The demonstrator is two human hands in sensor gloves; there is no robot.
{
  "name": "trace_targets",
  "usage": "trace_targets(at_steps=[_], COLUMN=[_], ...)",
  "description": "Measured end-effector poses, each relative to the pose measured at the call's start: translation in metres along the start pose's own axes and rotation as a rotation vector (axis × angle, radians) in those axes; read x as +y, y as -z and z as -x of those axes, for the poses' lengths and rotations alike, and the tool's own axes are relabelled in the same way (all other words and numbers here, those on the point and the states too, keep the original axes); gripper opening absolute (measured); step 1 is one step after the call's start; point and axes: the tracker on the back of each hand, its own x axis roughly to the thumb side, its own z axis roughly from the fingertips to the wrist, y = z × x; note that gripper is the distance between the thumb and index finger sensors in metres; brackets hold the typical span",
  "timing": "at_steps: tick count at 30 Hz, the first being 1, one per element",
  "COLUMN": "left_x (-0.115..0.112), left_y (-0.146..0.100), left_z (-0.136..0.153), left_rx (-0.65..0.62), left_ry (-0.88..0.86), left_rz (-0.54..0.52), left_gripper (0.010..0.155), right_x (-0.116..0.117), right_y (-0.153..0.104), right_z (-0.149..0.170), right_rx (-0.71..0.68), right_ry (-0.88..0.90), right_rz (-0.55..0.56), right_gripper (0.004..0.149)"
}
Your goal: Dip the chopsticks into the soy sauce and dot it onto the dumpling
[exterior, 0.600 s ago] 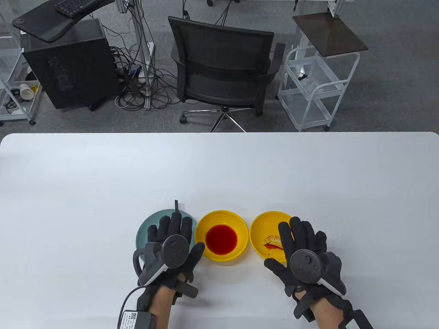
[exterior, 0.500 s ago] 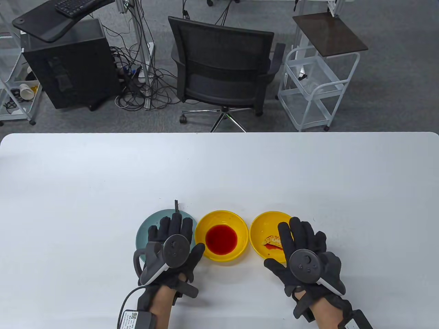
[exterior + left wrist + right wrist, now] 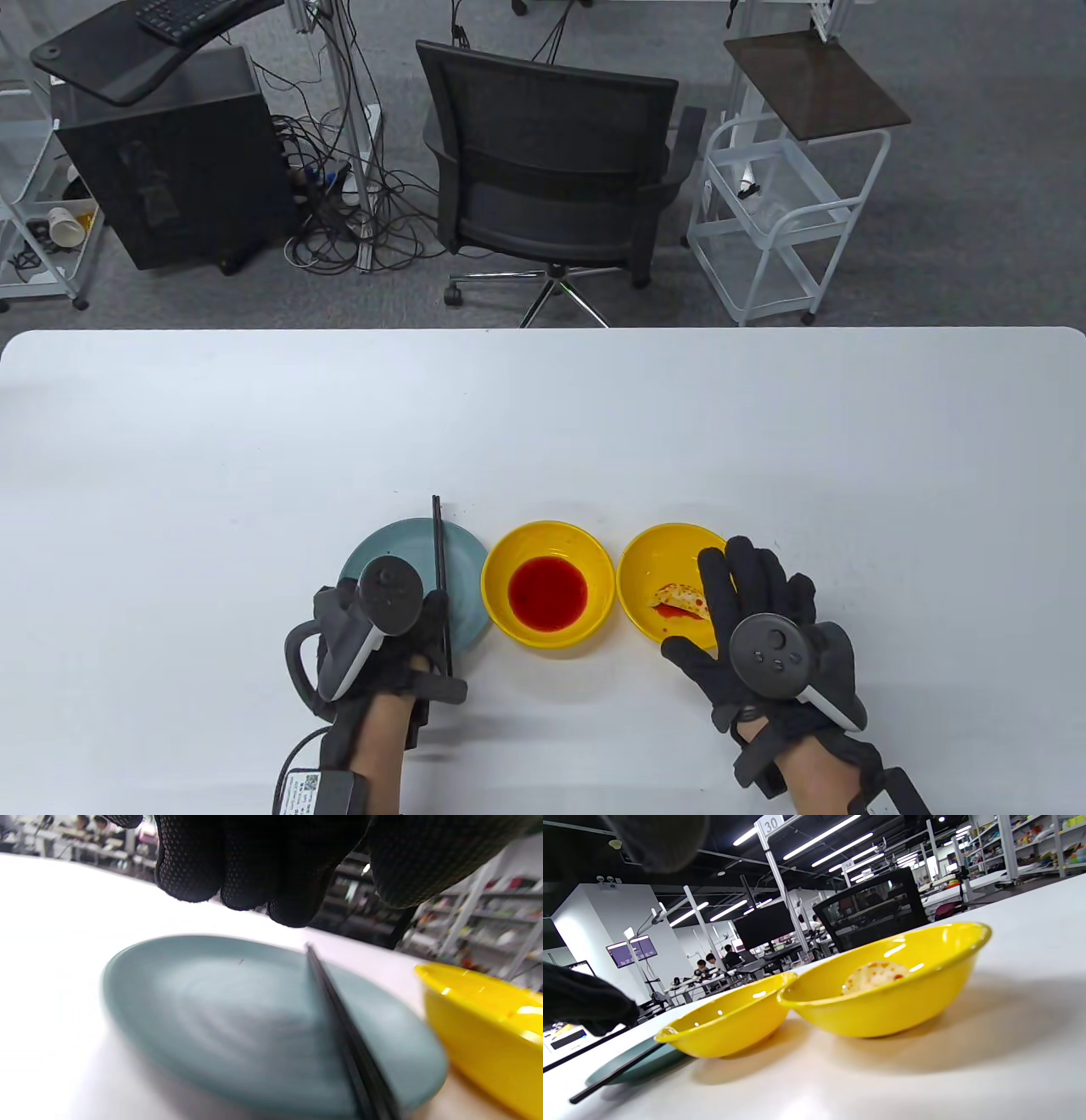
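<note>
A pair of black chopsticks lies across the right side of a teal plate, ends overhanging front and back. My left hand sits at the plate's near edge, fingers curled beside the chopsticks. In the left wrist view the fingers hang above the chopsticks and plate, holding nothing. A yellow bowl holds red sauce. A second yellow bowl holds a sauce-dotted dumpling. My right hand lies flat and spread at that bowl's right rim, empty.
The three dishes stand in a row near the table's front edge. The right wrist view shows the dumpling in its bowl, the sauce bowl and the chopsticks. An office chair stands beyond the far edge.
My left hand has drawn back toward me and to the left, curling its fingers and uncovering the chopsticks on the plate. My right hand has shifted slightly right.
</note>
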Motion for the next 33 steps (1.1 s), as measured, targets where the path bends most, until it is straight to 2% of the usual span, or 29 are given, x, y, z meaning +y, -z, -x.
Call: trace_targets(at_steps=[2,4,11,19,23,28,31,33], left_x=[-0.009,-0.015,-0.032,-0.039,-0.033,-0.016,0.000,0.009], left_y=[0.004,0.006,0.009,0.015,0.015,0.010,-0.001,-0.014], left_z=[-0.002,-0.009,-0.029,-0.033,-0.030,-0.023,-0.027,-0.039], left_rx=[0.026,0.024,0.036,0.083,0.098,0.095,0.026,-0.092], left_ry=[0.048,0.106,0.223,0.273,0.293,0.194,0.105,0.062], left_rz=[0.089,0.114,0.153,0.133,0.086,0.044,-0.023,-0.067], left_gripper=[0.063,0.065,0.067,0.056,0.054,0.054,0.054,0.054], right_x=[0.000,0.000,-0.003,-0.003,-0.002,-0.003,-0.007,-0.010], right_y=[0.000,0.000,-0.001,0.000,0.000,-0.001,-0.005,-0.009], right_z=[-0.001,-0.002,0.002,0.004,0.004,0.001,-0.009,-0.021], right_rx=[-0.005,-0.010,0.003,0.012,0.013,-0.008,-0.100,-0.186], right_ry=[-0.004,-0.008,0.013,0.027,0.027,0.038,0.067,0.089], right_rz=[-0.006,-0.002,-0.001,0.003,-0.004,0.005,0.052,0.091], right_gripper=[0.093,0.093,0.093,0.093,0.093,0.093,0.090,0.087])
